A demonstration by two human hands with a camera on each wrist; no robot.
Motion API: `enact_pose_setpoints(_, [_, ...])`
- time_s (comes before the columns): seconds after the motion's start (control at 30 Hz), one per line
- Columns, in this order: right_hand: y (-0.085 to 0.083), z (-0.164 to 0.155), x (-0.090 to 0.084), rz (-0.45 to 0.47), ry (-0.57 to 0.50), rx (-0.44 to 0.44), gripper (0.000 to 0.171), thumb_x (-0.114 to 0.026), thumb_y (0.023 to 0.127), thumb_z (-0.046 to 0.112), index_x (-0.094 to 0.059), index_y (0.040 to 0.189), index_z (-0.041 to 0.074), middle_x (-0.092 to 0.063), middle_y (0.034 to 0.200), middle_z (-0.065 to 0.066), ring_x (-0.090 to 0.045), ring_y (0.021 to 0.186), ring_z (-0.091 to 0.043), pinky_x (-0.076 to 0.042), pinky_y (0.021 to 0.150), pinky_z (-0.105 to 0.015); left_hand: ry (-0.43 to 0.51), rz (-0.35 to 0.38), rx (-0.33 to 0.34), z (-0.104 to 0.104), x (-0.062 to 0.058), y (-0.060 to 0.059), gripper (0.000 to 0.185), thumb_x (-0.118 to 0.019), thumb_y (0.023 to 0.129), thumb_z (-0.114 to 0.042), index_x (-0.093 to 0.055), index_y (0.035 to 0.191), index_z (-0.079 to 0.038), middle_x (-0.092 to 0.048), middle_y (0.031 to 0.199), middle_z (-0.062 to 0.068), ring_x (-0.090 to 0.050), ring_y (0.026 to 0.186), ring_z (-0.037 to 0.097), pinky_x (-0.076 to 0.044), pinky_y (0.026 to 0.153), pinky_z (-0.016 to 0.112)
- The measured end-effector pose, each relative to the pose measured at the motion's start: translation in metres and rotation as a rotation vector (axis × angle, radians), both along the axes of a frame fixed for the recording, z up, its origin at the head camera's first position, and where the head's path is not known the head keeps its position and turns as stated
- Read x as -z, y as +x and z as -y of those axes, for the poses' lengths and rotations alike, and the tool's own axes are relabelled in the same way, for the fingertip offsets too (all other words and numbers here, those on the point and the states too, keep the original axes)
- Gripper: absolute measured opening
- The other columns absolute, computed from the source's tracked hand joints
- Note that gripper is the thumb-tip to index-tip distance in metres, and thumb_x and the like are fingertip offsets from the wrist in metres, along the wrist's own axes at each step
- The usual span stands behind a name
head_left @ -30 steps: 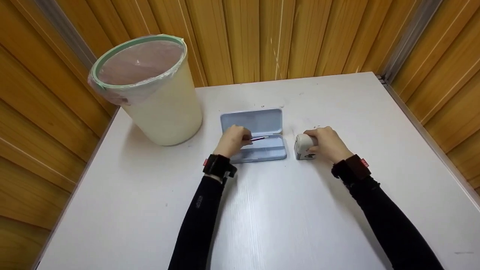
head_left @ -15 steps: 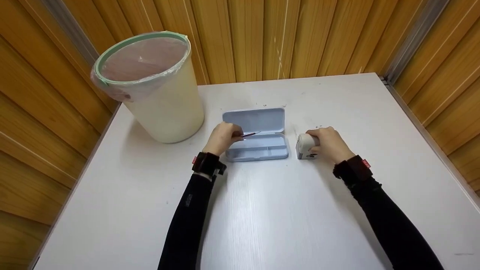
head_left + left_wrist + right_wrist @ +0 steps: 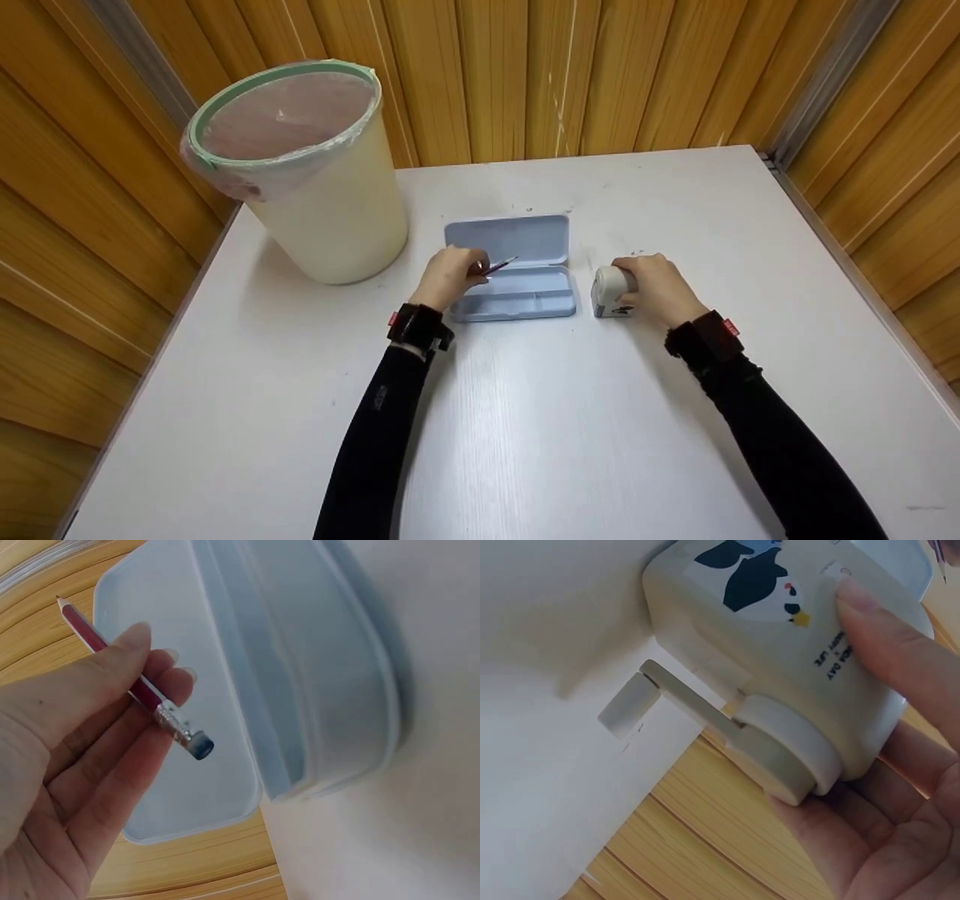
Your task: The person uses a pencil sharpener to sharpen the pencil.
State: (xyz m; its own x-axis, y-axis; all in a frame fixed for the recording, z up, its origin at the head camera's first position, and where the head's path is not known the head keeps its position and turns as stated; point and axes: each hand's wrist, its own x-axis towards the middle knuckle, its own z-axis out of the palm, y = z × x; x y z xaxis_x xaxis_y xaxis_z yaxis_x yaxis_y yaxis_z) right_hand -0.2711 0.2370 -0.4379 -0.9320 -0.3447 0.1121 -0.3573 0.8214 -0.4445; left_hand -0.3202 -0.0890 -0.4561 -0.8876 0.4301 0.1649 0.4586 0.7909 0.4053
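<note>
My left hand point(image 3: 448, 276) pinches a short red pencil point(image 3: 147, 693) between thumb and fingers, above the left part of an open pale blue pencil case point(image 3: 551, 304). In the left wrist view the pencil's sharpened tip points up and left, and its dark eraser end sticks out below the fingers. My right hand point(image 3: 660, 287) grips a cream crank pencil sharpener point(image 3: 780, 652) standing on the table just right of the case. A panda print and a crank handle point(image 3: 697, 709) show on the sharpener in the right wrist view.
A tall cream bin point(image 3: 337, 217) with a green rim and a plastic liner stands at the back left of the white table point(image 3: 525, 420). Yellow wood-look panels point(image 3: 495, 82) close off the back and both sides.
My left hand has shifted left with the pencil, and the pencil's tip now angles further upward. The right hand stays on the sharpener.
</note>
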Motion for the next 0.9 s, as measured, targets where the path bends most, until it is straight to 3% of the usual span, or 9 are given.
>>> enact_pose_setpoints(0.17, [0.000,0.000,-0.001,0.005,0.011,0.006,0.045,-0.082,0.072,-0.004,-0.066,0.114,-0.007,-0.070,0.110,-0.026,-0.065,0.101,-0.042,-0.052,0.091,-0.055,-0.119,-0.009,0.001,-0.004,0.001,-0.004,0.015,-0.080,0.080,-0.015,-0.075,0.092,-0.008,-0.077,0.088,0.007,-0.072,0.082,0.022,-0.059,0.076,0.038])
enact_pose_setpoints(0.3, [-0.003,0.002,-0.006,0.063,0.028,0.014,0.050,-0.080,0.073,-0.005,-0.062,0.119,-0.009,-0.067,0.116,-0.029,-0.061,0.108,-0.045,-0.049,0.096,-0.057,-0.225,-0.027,-0.004,-0.008,0.004,-0.007,0.015,-0.080,0.080,-0.016,-0.077,0.093,-0.009,-0.077,0.090,0.007,-0.072,0.084,0.025,-0.059,0.077,0.041])
enact_pose_setpoints(0.47, [-0.009,0.007,-0.019,0.165,0.088,0.000,0.060,-0.081,0.072,0.001,-0.056,0.126,-0.008,-0.064,0.117,-0.030,-0.057,0.109,-0.044,-0.048,0.097,-0.057,-0.293,-0.042,-0.006,-0.011,0.011,-0.008,0.012,-0.072,0.085,-0.007,-0.079,0.094,-0.011,-0.077,0.093,0.011,-0.073,0.085,0.031,-0.061,0.076,0.042])
enact_pose_setpoints(0.57, [-0.009,0.017,-0.026,0.181,0.133,-0.012,0.075,-0.084,0.074,0.013,-0.048,0.138,-0.005,-0.057,0.131,-0.031,-0.051,0.123,-0.046,-0.043,0.107,-0.058,-0.298,-0.046,-0.012,-0.012,0.014,-0.008,0.012,-0.072,0.084,-0.008,-0.079,0.092,-0.012,-0.077,0.093,0.011,-0.073,0.085,0.032,-0.061,0.077,0.043])
enact_pose_setpoints(0.67, [-0.004,0.036,-0.028,0.113,0.119,-0.034,0.086,-0.084,0.077,0.023,-0.040,0.145,-0.005,-0.045,0.145,-0.032,-0.040,0.137,-0.047,-0.035,0.115,-0.057,-0.289,-0.049,-0.016,-0.009,0.015,-0.007,0.010,-0.076,0.083,-0.014,-0.080,0.092,-0.012,-0.077,0.094,0.009,-0.073,0.086,0.032,-0.060,0.078,0.042])
enact_pose_setpoints(0.77, [0.004,0.060,-0.020,0.041,0.075,-0.072,0.089,-0.083,0.080,0.027,-0.036,0.147,-0.007,-0.037,0.151,-0.031,-0.033,0.143,-0.044,-0.031,0.118,-0.054,-0.253,-0.061,-0.029,-0.004,0.012,-0.001,0.015,-0.078,0.083,-0.019,-0.079,0.096,-0.011,-0.077,0.095,0.008,-0.073,0.088,0.030,-0.060,0.079,0.043])
enact_pose_setpoints(0.9, [0.013,0.083,0.000,0.029,0.089,-0.078,0.095,-0.078,0.084,0.032,-0.025,0.151,-0.010,-0.026,0.157,-0.031,-0.024,0.148,-0.043,-0.029,0.119,-0.054,-0.197,-0.054,-0.119,0.007,0.001,0.011,0.033,-0.077,0.084,-0.034,-0.076,0.104,-0.007,-0.077,0.099,0.010,-0.072,0.091,0.030,-0.059,0.079,0.044])
